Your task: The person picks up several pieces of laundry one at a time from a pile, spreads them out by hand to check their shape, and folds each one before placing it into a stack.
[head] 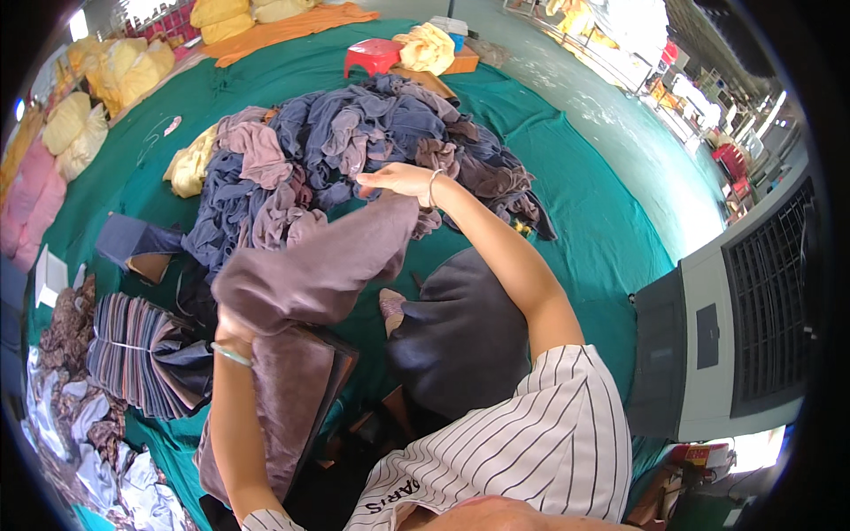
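Observation:
A mauve-brown cloth (319, 259) is stretched between my two hands, blurred in places. My right hand (398, 180) grips its far end, beside the heap of cloths. At the near left end is my left hand (232, 325), its fingers mostly hidden by the folded-over fabric. Under my left forearm lies a flat stack of similar cloths (292, 385), mauve on top with darker and orange edges showing. Beyond the hands, a large loose heap of blue, mauve and brown cloths (372, 119) spreads over a green ground sheet (584, 192).
To the left lies a tied bundle of folded cloths (133, 352), near a blue-covered block (136, 242). A red plastic stool (373, 56) stands behind the heap. An air cooler (724, 318) is on the right. Yellow sacks (126, 73) line the back left.

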`<state>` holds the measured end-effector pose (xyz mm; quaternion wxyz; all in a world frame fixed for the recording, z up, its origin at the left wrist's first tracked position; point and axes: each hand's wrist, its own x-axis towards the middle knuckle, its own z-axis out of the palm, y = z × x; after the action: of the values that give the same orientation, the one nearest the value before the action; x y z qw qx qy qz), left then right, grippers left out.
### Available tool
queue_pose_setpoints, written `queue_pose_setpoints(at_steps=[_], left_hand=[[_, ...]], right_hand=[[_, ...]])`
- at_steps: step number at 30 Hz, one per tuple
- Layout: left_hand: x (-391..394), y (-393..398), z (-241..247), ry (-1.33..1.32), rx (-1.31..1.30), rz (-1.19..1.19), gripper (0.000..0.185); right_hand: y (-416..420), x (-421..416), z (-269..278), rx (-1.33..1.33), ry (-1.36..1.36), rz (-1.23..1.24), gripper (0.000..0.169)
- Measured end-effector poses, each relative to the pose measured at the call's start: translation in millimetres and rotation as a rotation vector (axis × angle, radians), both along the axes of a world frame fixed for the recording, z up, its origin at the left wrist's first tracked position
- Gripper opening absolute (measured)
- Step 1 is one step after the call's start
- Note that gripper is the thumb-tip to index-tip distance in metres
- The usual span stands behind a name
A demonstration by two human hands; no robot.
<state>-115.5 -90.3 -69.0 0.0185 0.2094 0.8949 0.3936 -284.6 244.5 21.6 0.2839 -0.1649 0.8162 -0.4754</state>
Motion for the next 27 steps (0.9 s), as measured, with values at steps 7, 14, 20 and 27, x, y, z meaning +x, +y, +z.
queue_pose_setpoints(at_steps=[7,14,20,27], left_hand=[[10.1,46.2,32.1,-0.825,1.501,0.154,0.049],[23.6,32.1,91.0,-0.571,1.488,0.149,0.046],[11.4,-2.4,109.4,-0.181,0.974,0.359,0.027],[20.2,-13.2,110.6,-0.04,0.943,0.519,0.026]], right_hand=[[12.9,5.4,17.3,-0.959,-0.377,0.184,0.039],[25.3,-5.5,7.5,-1.129,-0.261,-0.144,0.031],[35.5,-7.9,1.1,-1.016,-0.116,-0.247,0.03],[13.1,-9.5,3.0,-0.827,0.083,-0.186,0.027]])
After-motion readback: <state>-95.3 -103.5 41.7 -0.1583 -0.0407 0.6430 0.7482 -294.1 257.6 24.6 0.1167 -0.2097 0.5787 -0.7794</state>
